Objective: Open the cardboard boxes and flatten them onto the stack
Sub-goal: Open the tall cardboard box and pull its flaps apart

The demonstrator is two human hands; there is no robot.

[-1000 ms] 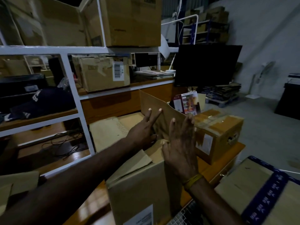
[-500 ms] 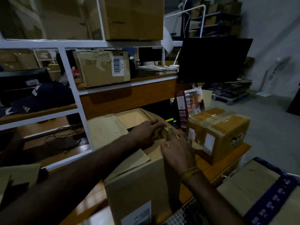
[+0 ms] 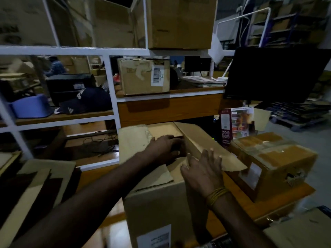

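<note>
Nearest the camera, two bare forearms reached in from the bottom edge over a tall plain brown cardboard box (image 3: 157, 203) that stood on an orange-brown wooden desk (image 3: 279, 199), its white label at the bottom cut off by the frame. The right hand (image 3: 202, 173), a yellow thread band (image 3: 216, 195) at its wrist, lay with fingers spread and straight against the box's raised right flap (image 3: 206, 147), pressing rather than gripping. The left hand (image 3: 165, 149) reached over the top opening, its fingers curled down into the dark gap beside that flap; their tips were hidden, so whether they gripped an edge could not be told. A near flap (image 3: 154, 176) lay loose across the top.

At the near left, flat tan cardboard sheets (image 3: 34, 190) lay piled, partly out of frame and blurred. Just right of the open box sat a smaller taped brown carton (image 3: 275, 163) with a torn hole in its end. A corner of another carton showed, smeared, at the bottom right.

Farther back stood a red and white printed packet (image 3: 234, 125), its lettering unreadable, and above it a black monitor (image 3: 275, 74) with a dark screen. A white metal shelf frame (image 3: 111, 86) carried a barcode-labelled brown box (image 3: 143, 77), a navy cap (image 3: 86, 101), a blue plastic tub (image 3: 30, 106) and large cartons above, all dim.
</note>
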